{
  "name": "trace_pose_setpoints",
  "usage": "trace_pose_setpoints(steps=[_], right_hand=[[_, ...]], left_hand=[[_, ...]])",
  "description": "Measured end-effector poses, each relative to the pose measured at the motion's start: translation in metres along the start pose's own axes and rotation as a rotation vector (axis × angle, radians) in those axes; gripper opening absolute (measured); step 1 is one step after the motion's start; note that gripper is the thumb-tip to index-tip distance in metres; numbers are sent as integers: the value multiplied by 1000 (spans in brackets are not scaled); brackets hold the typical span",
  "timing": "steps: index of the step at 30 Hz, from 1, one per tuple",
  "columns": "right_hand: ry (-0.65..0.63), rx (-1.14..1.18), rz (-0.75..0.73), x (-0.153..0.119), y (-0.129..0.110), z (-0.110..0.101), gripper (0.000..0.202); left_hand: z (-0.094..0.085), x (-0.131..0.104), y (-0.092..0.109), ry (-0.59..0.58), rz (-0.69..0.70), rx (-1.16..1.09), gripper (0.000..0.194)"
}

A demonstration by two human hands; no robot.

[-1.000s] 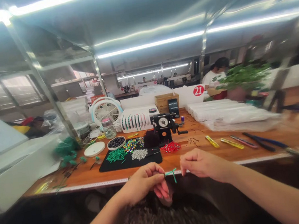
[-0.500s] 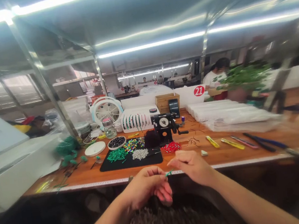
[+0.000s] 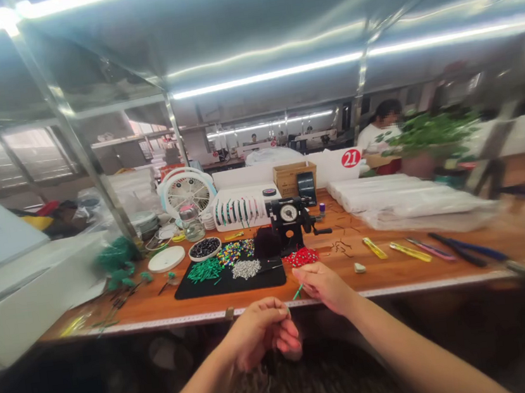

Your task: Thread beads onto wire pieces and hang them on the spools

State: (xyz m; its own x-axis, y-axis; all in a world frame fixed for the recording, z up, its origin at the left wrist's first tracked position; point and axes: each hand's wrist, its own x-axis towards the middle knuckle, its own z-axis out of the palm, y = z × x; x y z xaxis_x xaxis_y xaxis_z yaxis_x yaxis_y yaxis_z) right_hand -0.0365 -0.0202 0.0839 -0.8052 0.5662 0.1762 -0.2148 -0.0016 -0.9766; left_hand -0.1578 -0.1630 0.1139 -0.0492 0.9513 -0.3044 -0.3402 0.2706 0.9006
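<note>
Above the table's front edge, my right hand [image 3: 328, 287] is closed in a pinch on a thin green stick-like piece [image 3: 298, 291], which points down to the left. My left hand [image 3: 264, 330] is just left and lower, thumb against the fingers; whatever it may hold is too small to make out. Beyond the hands is a black mat [image 3: 225, 286] bearing green pieces [image 3: 204, 270], silver beads [image 3: 246, 269] and multicoloured beads [image 3: 235, 252]. Red pieces [image 3: 301, 256] lie at its right side. A round white dish [image 3: 204, 249] contains black beads.
Behind the mat stands a black hand-cranked machine [image 3: 288, 215] with a dial. Yellow cutters [image 3: 410, 251] and long-handled pliers [image 3: 465, 249] lie to the right. A white fan [image 3: 189, 196] and a glass jar [image 3: 192, 226] are at the back left. A co-worker [image 3: 377, 134] sits beyond.
My right hand has shifted slightly left, and the green piece, earlier at the left fingertips, is now in the right hand, clear of the left. The left hand has dropped slightly.
</note>
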Motion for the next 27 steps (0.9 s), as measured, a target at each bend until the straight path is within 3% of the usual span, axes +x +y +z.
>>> trace_pose_setpoints(steps=[12,27], right_hand=[[147,408,5,0,4,-7,48],[276,560,56,-5,3,-9,46]], left_hand=[[-7,-9,-4,-47,-46,38,16],[-9,-28,-3,-43,-88,24,14]])
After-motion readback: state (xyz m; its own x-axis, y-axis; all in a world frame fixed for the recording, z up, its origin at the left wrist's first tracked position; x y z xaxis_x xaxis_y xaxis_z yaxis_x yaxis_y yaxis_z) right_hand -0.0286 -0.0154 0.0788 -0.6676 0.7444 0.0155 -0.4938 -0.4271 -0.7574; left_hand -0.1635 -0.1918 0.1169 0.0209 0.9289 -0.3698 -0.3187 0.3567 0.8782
